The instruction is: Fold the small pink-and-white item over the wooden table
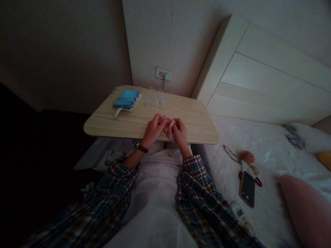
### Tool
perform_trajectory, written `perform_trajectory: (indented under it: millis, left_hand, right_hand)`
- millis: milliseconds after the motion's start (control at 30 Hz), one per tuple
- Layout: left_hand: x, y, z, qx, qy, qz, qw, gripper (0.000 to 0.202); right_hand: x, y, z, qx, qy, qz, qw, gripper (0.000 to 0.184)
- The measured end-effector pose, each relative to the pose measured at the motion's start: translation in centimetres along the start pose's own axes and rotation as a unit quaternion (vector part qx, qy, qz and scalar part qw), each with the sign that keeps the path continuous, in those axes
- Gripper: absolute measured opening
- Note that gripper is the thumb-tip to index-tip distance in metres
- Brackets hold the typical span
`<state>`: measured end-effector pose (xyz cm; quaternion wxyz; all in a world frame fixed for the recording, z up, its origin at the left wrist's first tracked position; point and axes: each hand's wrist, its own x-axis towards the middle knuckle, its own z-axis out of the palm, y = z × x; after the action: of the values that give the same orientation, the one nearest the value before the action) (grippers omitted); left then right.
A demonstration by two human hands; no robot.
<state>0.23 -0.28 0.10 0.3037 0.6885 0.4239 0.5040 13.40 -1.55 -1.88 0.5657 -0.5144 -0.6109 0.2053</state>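
Note:
Both hands meet over the near edge of a light wooden tabletop. Between them is a small, soft-looking pink and white piece, perhaps cloth or a packet; I cannot tell which. The fingers of my left hand are closed on its left side, and my right hand pinches its upper right part. Its lower part hangs beside the right palm. Just beyond the hands, several small clear glass-like vessels stand grouped on the tabletop.
A blue-screened device, blurred out, rests at the tabletop's left. A wall socket has a cable plugged in. On the bed at right lie glasses, a phone, a remote and a pink pillow.

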Motion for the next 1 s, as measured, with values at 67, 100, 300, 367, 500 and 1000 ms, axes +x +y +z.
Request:
perform_trajectory:
  millis: [67,100,300,367,500,1000]
  left_hand:
    - [0.0,-0.02,-0.02,0.0,-0.002,0.001,1.0,0.028]
    - [0.01,-0.01,-0.03,0.002,-0.003,-0.001,1.0,0.028]
    - [0.02,0.08,-0.13,0.016,-0.003,-0.005,1.0,0.028]
    - [0.0,0.13,-0.15,0.018,-0.004,-0.006,1.0,0.028]
    - [0.0,0.12,-0.11,0.017,-0.006,-0.006,1.0,0.03]
    - [0.16,-0.38,0.05,-0.005,-0.006,-0.002,1.0,0.029]
  right_hand:
    - [0.0,0.14,0.02,0.0,-0.002,0.001,1.0,0.02]
    - [0.01,0.19,0.02,-0.001,-0.003,0.001,1.0,0.02]
    - [0.09,0.16,-0.01,-0.002,-0.002,-0.004,1.0,0.021]
    - [0.1,0.07,-0.02,-0.004,-0.002,-0.004,1.0,0.021]
    - [0.12,0.07,0.05,-0.006,-0.001,0.002,1.0,0.021]
    - [0.14,0.15,0.12,0.013,0.0,0.002,1.0,0.021]
